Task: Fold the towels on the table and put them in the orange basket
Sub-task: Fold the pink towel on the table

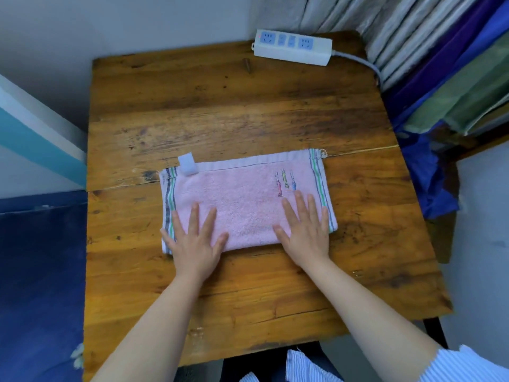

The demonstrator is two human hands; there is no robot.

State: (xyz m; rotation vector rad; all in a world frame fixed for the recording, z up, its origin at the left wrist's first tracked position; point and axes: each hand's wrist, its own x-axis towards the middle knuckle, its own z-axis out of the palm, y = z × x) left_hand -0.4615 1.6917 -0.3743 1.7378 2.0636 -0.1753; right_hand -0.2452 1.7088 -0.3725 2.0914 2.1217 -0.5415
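A pink towel [242, 199] with striped ends and a small embroidered motif lies folded lengthwise in the middle of the wooden table [220, 106]. A white label sticks out at its far left corner. My left hand [194, 241] rests flat on the towel's near left part, fingers spread. Pressed flat on the near right part is my right hand [305, 230], fingers also apart. Neither hand grips the cloth. No orange basket is in view.
A white power strip [293, 48] with blue sockets lies at the table's far edge, its cable running off to the right. Purple, blue and green fabrics [454, 100] hang beside the table on the right. A dark blue surface [38, 271] lies to the left.
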